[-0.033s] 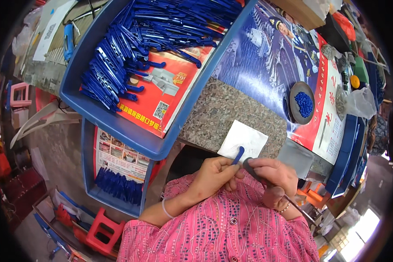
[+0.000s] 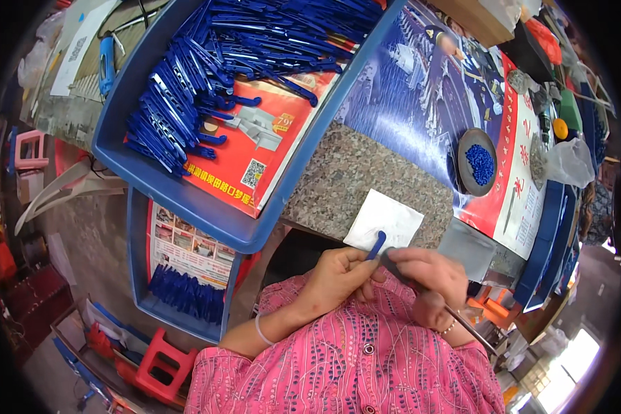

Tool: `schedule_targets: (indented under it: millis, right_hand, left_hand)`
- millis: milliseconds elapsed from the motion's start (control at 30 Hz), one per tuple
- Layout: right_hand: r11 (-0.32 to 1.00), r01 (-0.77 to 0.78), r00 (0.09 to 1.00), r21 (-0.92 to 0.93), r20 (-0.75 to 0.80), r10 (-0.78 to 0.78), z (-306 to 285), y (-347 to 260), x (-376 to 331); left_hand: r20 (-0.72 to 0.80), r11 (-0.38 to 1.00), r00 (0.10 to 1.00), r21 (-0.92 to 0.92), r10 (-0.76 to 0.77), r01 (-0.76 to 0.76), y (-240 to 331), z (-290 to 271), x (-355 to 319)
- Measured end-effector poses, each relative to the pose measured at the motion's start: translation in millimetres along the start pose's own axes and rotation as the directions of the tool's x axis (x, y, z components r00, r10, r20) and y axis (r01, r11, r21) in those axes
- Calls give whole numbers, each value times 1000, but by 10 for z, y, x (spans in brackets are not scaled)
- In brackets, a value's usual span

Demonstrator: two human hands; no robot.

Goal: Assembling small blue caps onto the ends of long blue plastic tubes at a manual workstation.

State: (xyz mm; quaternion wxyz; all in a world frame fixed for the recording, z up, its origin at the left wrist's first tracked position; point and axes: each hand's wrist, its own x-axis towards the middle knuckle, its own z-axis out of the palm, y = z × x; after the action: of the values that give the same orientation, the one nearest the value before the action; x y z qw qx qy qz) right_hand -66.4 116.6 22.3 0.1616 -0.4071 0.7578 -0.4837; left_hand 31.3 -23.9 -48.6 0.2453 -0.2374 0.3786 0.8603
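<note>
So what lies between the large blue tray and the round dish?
In the head view, from the large blue tray to the round dish: bare speckled stone tabletop, then part of a mostly blue poster, with nothing resting there.

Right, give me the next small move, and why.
Perhaps ease the dark tool against the blue piece: the left hand pinches the piece, tip at the white pad, and the right hand holds the tool close beside it.

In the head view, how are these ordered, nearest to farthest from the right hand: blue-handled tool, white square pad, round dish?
1. White square pad: just ahead of the right hand, slightly left.
2. Round dish: farther ahead, to the right.
3. Blue-handled tool: far upper left, beyond the large blue tray.
</note>
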Motion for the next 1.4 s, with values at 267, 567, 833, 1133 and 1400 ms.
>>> schedule_targets:
  millis: [267, 567, 833, 1133, 1400]
  right_hand:
    - [956, 212, 956, -201, -160, -246, -185, -264, 3]
    - [996, 44, 999, -76, 21, -43, -50, 63, 116]
    - [997, 10, 989, -72, 149, 1, 129, 128, 79]
    - [991, -129, 988, 20, -78, 130, 31, 24, 40]
    - [993, -60, 989, -97, 131, 73, 64, 121, 48]
  left_hand:
    - [-20, 1000, 999, 5, -27, 27, 51, -25, 14]
    - [-1, 997, 998, -15, -70, 70, 38, -32, 20]
    - [20, 1000, 1000, -3, -7, 7, 5, -13, -56]
    - [-10, 998, 998, -17, -59, 59, 58, -23, 13]
    - [48, 996, 998, 82, -29, 25, 51, -42, 21]
